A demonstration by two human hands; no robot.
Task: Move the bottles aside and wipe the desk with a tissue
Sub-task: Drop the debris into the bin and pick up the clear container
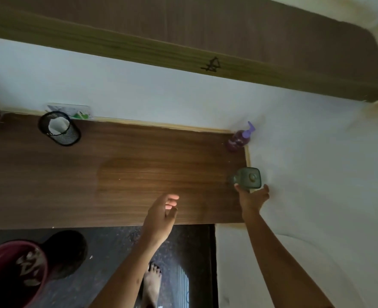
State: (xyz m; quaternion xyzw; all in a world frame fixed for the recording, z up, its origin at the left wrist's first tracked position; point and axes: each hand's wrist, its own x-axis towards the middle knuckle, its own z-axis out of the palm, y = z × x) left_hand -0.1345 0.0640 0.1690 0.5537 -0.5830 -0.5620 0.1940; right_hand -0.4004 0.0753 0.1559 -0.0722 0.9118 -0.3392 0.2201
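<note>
Green bottle [248, 177] stands upright at the counter's [139, 174] right edge, held in the right hand's [253, 197] grip, left hand [161, 215] slack.

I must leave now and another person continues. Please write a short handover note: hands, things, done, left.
Right hand grips the green bottle at the desk's right edge, by the wall. Left hand hovers open over the desk, holding nothing. Purple pump bottle stands in the far right corner.
Done: both bottles are at the right side.
Left: release the green bottle, fetch a tissue, wipe the desk.
</note>
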